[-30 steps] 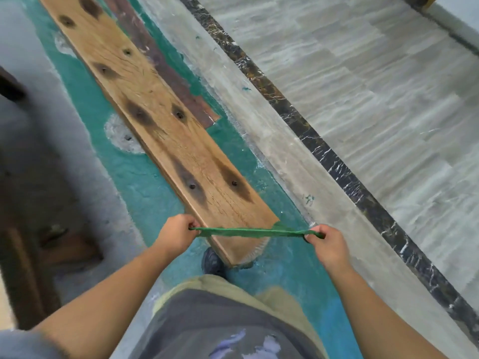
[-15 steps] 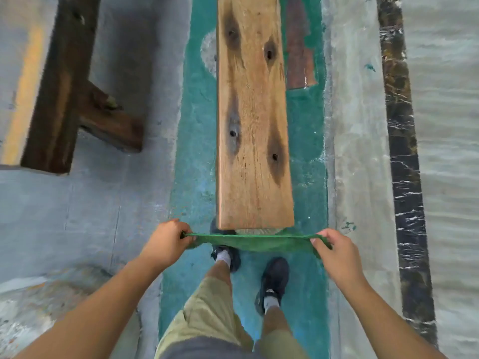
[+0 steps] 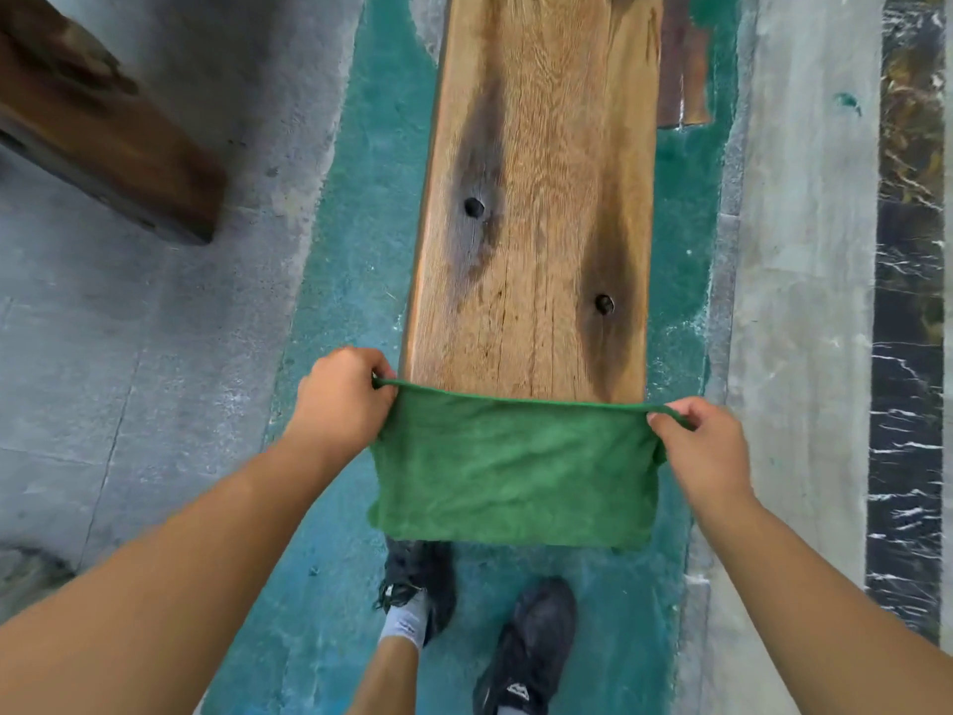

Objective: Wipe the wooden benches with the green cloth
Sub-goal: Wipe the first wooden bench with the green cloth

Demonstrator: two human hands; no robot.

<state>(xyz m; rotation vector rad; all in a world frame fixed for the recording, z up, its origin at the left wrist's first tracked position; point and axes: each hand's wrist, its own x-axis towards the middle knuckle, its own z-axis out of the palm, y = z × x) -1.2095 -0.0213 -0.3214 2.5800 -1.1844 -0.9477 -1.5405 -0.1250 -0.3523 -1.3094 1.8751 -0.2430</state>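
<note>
A long light wooden bench (image 3: 536, 209) with dark stains and two bolt holes runs away from me down the middle of the view. The green cloth (image 3: 515, 472) hangs spread out flat over the bench's near end, hiding that end. My left hand (image 3: 343, 397) pinches the cloth's top left corner. My right hand (image 3: 704, 441) pinches the top right corner. The top hem is stretched taut between the two hands.
A darker wooden bench (image 3: 98, 126) stands at the upper left on grey concrete. The floor under the light bench is painted teal (image 3: 356, 240). My two black shoes (image 3: 531, 647) stand just below the cloth. A dark marble strip (image 3: 907, 301) runs along the right.
The view has closed in on the bench's near end. The cloth, earlier seen edge-on as a thin strip between my hands, now hangs open as a full rectangle.
</note>
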